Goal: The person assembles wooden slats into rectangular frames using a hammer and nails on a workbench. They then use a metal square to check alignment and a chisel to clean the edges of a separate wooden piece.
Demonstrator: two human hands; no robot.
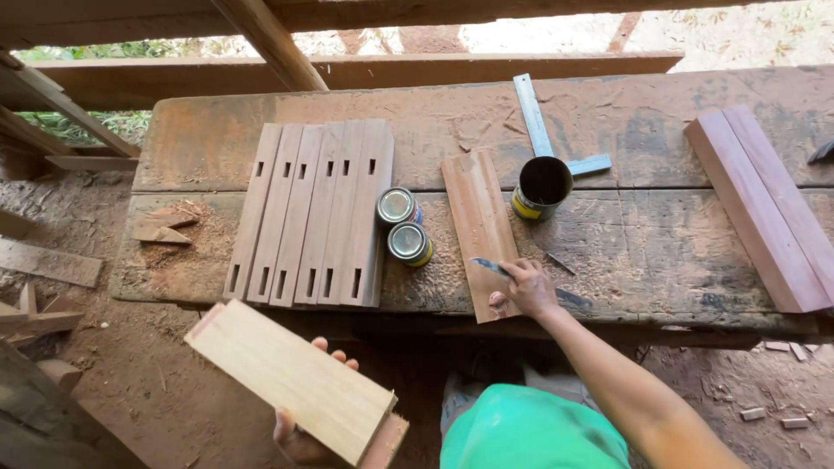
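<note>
My left hand point(300, 439) holds a pale flat wooden board point(291, 379) below the workbench's front edge, with a second reddish piece under it. My right hand point(526, 287) grips a small metal blade point(489, 267) and rests on the near end of a reddish board point(479, 227) lying on the workbench point(660, 234). The blade tip lies across that board.
Several slotted wooden slats point(313, 213) lie side by side on the left of the bench. Two closed tins point(404, 226) and an open can point(540, 187) stand mid-bench, beside a metal square point(543, 130). Two reddish beams point(764, 204) lie at right. Wood scraps point(165, 227) sit at far left.
</note>
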